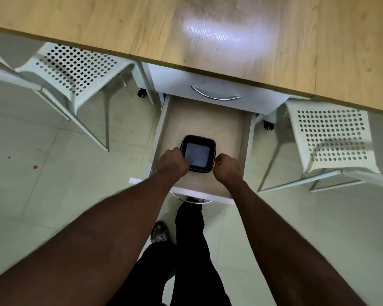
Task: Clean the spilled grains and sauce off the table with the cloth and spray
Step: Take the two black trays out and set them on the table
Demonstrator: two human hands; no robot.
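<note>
A black square container [197, 153] sits inside an open white drawer [245, 151] under the wooden table [230, 36]. My left hand [172, 162] grips the container's left rim, fingers curled over its edge. My right hand [226, 166] is curled at the container's right rim; whether it grips the rim is hard to tell. Neither cloth, spray bottle nor spill shows in this view.
A shut drawer with a curved metal handle [216, 93] sits above the open one. White perforated chairs stand at the left [75, 69] and right [332, 138]. Red spots [34, 166] mark the floor at the left. My legs and a shoe [159, 233] are below the drawer.
</note>
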